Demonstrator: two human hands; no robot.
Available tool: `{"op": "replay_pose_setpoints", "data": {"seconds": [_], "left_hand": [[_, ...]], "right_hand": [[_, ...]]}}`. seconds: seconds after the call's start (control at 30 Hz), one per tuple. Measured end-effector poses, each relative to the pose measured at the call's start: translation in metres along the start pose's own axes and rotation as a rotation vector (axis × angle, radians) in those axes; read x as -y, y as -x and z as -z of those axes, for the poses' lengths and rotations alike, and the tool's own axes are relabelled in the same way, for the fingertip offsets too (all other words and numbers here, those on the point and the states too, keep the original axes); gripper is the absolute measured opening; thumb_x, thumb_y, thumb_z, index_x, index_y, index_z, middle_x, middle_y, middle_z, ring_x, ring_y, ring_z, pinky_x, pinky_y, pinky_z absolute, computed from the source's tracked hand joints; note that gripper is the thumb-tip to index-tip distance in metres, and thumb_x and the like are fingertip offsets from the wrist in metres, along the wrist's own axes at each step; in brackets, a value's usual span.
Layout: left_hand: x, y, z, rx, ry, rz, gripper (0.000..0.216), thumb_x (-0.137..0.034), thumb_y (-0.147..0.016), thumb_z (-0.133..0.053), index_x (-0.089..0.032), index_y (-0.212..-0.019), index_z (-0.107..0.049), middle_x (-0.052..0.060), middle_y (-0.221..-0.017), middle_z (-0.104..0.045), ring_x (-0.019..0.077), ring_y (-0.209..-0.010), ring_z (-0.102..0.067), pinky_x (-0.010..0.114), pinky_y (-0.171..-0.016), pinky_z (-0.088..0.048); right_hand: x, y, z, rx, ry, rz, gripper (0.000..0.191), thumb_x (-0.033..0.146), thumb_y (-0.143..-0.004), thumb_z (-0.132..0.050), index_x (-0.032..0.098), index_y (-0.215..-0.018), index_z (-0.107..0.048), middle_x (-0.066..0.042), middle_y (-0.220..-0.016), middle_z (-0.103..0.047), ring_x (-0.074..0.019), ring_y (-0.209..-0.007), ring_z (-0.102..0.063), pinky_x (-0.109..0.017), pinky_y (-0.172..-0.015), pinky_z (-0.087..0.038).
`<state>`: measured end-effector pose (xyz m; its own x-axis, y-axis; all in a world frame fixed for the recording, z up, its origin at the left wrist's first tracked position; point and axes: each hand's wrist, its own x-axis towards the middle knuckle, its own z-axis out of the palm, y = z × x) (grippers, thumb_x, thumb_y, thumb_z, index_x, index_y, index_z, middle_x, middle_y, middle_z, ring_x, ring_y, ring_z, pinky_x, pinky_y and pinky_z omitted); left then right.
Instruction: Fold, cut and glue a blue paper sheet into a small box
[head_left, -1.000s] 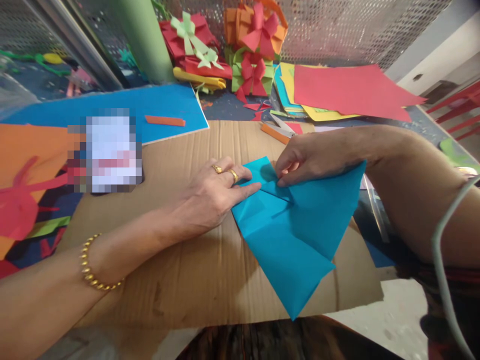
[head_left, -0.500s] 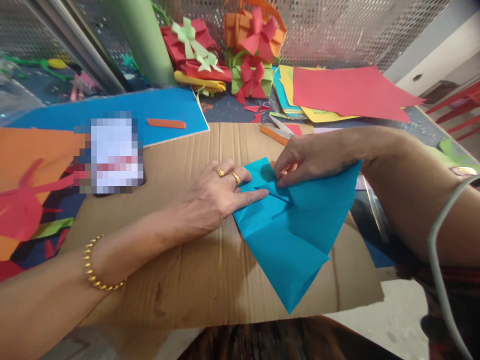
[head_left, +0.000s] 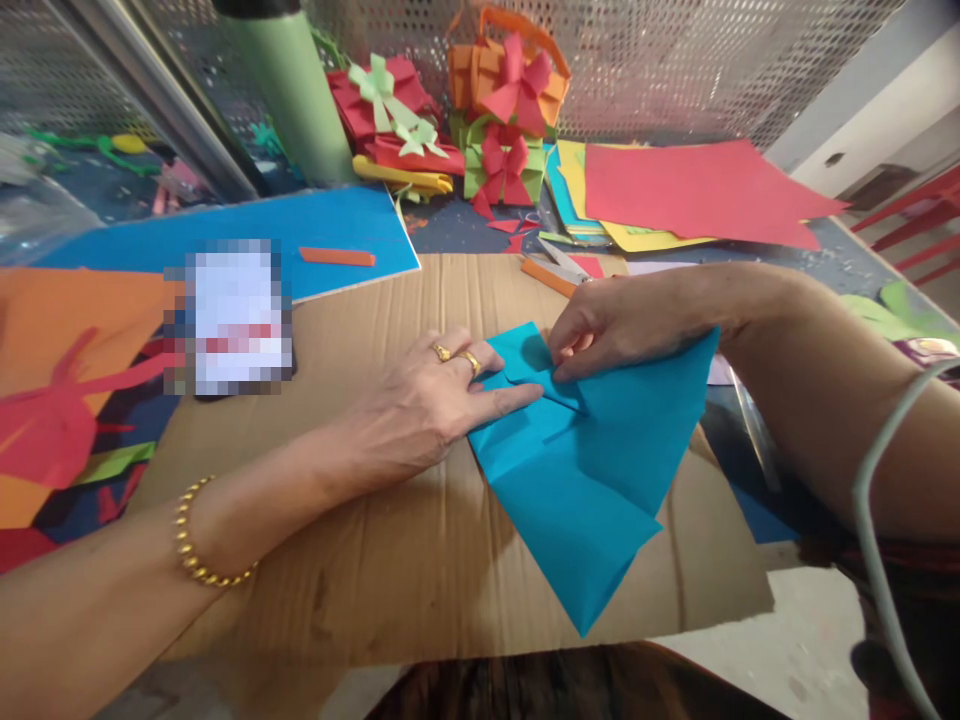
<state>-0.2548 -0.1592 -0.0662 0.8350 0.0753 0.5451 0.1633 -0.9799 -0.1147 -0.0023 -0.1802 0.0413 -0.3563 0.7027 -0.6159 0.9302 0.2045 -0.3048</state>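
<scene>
A folded sheet of blue paper (head_left: 592,470) lies on a brown cardboard sheet (head_left: 390,560), one corner pointing toward me. My left hand (head_left: 431,400), with gold rings and a bead bracelet on the wrist, lies on the paper's left edge with its fingers stretched out and pressing down. My right hand (head_left: 622,320) pinches a small folded flap near the paper's top corner between thumb and fingertips.
Paper gift boxes with bows (head_left: 480,120) and a green cylinder (head_left: 289,90) stand at the back by a metal mesh. Loose red and yellow sheets (head_left: 690,190) lie at the back right, scissors (head_left: 562,265) beside them. Blue card (head_left: 247,230) and orange paper (head_left: 67,310) lie left.
My left fingers slid slightly right along the fold. My right hand kept its pinch on the flap. The view shifted a little.
</scene>
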Motion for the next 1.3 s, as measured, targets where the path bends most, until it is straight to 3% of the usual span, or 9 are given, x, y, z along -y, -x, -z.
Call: {"op": "replay_pose_setpoints", "data": {"seconds": [0.3,0.7,0.87,1.0,1.13,1.2,1.3], "left_hand": [[-0.001,-0.002,0.001,-0.005,0.024,0.01,0.034,-0.021,-0.112,-0.04,-0.024,-0.135,-0.065,0.009,-0.119,-0.07,0.0256,-0.102,-0.059,0.041,-0.085,-0.047],[-0.003,-0.007,0.008,0.051,-0.081,-0.026,0.035,-0.02,-0.111,-0.039,-0.021,-0.136,-0.065,0.01,-0.113,-0.071,0.0258,-0.098,-0.06,0.04,-0.084,-0.049],[-0.002,-0.012,0.016,0.093,-0.105,-0.075,0.039,-0.019,-0.112,-0.039,-0.027,-0.142,-0.062,0.007,-0.107,-0.069,0.0238,-0.094,-0.059,0.037,-0.083,-0.049],[-0.003,-0.012,0.016,0.101,-0.108,-0.059,0.038,-0.02,-0.113,-0.038,-0.027,-0.139,-0.065,0.006,-0.106,-0.068,0.022,-0.094,-0.059,0.035,-0.082,-0.048],[-0.003,-0.013,0.017,0.077,-0.107,-0.064,0.037,-0.021,-0.114,-0.037,-0.027,-0.136,-0.067,0.006,-0.102,-0.068,0.022,-0.091,-0.058,0.034,-0.079,-0.049],[-0.004,-0.013,0.016,0.072,-0.101,-0.054,0.038,-0.021,-0.114,-0.036,-0.028,-0.136,-0.067,0.006,-0.103,-0.069,0.021,-0.091,-0.058,0.033,-0.079,-0.05],[-0.006,-0.014,0.014,0.073,-0.082,-0.042,0.038,-0.022,-0.115,-0.036,-0.027,-0.136,-0.067,0.008,-0.111,-0.07,0.021,-0.1,-0.06,0.032,-0.084,-0.051]], "right_hand": [[0.0,-0.003,0.001,0.021,-0.005,-0.002,0.025,0.038,-0.087,-0.062,0.02,-0.07,-0.065,0.002,-0.067,-0.06,-0.0152,-0.067,-0.053,-0.029,-0.06,-0.038],[-0.007,-0.005,0.002,0.054,-0.083,0.001,0.028,0.04,-0.088,-0.067,0.019,-0.068,-0.062,0.004,-0.065,-0.052,-0.0117,-0.064,-0.048,-0.026,-0.06,-0.037],[-0.015,-0.009,0.0,0.044,-0.133,0.101,0.031,0.045,-0.086,-0.072,0.018,-0.071,-0.067,0.004,-0.063,-0.055,-0.0108,-0.063,-0.048,-0.025,-0.058,-0.036],[-0.015,-0.011,0.0,0.019,-0.126,0.054,0.03,0.044,-0.088,-0.073,0.019,-0.071,-0.07,0.003,-0.067,-0.061,-0.0122,-0.065,-0.052,-0.027,-0.061,-0.038],[-0.018,-0.006,0.001,-0.057,-0.17,0.094,0.038,0.051,-0.091,-0.072,0.02,-0.069,-0.07,0.004,-0.064,-0.062,-0.0109,-0.064,-0.053,-0.027,-0.063,-0.04],[-0.016,0.004,0.003,-0.118,-0.257,0.119,0.044,0.055,-0.097,-0.062,0.019,-0.075,-0.073,0.002,-0.071,-0.068,-0.0113,-0.068,-0.058,-0.027,-0.066,-0.043],[0.0,0.028,0.009,-0.364,-0.334,0.163,0.049,0.06,-0.099,-0.054,0.018,-0.089,-0.076,-0.004,-0.086,-0.076,-0.0136,-0.078,-0.065,-0.028,-0.071,-0.048]]}}
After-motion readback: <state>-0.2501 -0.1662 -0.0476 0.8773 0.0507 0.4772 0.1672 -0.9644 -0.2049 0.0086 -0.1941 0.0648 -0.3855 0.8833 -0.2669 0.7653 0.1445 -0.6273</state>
